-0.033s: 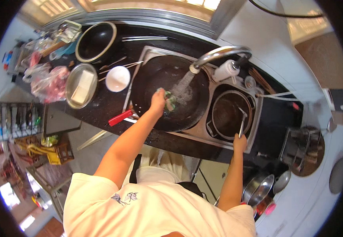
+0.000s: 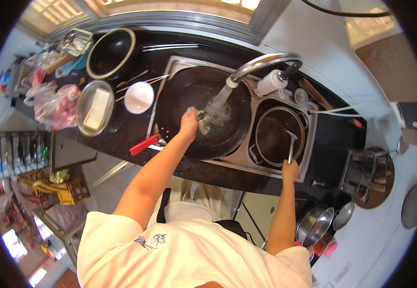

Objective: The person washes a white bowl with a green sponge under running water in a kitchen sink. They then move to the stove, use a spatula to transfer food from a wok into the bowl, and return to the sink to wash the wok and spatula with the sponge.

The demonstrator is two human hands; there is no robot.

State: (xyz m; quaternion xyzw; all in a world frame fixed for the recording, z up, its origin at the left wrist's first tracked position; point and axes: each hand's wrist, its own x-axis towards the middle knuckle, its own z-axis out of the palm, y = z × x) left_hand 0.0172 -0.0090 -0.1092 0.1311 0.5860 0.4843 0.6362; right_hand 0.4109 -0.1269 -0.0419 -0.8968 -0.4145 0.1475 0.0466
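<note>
Over the large dark wok in the left sink basin, my left hand is closed around a crumpled green-and-pale cloth. Water runs from the curved faucet into the wok, just right of the cloth. The wok's red handle sticks out over the counter's front edge. My right hand grips a long-handled metal utensil by its lower end. The utensil's curved head is over a dark round pot in the right basin; its exact kind is unclear.
Left of the sink stand a white bowl, a metal bowl holding a pale block, a large dark bowl and plastic bags. A white bottle-shaped fitting is behind the right basin. A rack stands far right.
The whole view has shifted slightly. Both hands keep nearly the same places, holding the same cloth and utensil, and the water still runs.
</note>
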